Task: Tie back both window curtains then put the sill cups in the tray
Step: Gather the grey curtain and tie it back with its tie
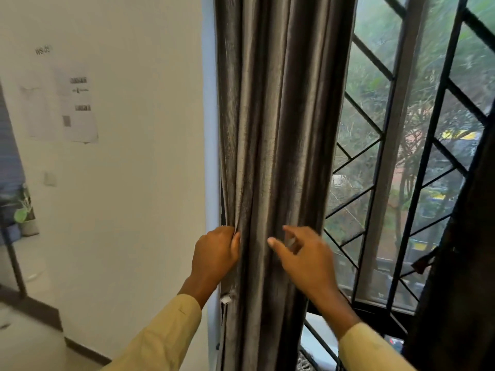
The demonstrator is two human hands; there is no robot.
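Observation:
The left curtain [276, 116], grey-brown and shiny, hangs gathered in folds at the window's left edge. My left hand [215, 257] pinches its outer left folds at about waist height. My right hand [302, 255] hovers in front of the curtain's right side with fingers spread, and something small and pale shows between thumb and fingers. The right curtain [460, 263] is a dark mass at the right edge, with a tie [423, 262] hanging from it. No cups or tray are in view.
A black diamond-pattern window grille [439, 145] with mesh stands behind the curtains, trees outside. The white wall [128, 183] at left carries taped papers [77, 108]. A potted plant [22, 212] sits far left. The sill [318, 328] shows below.

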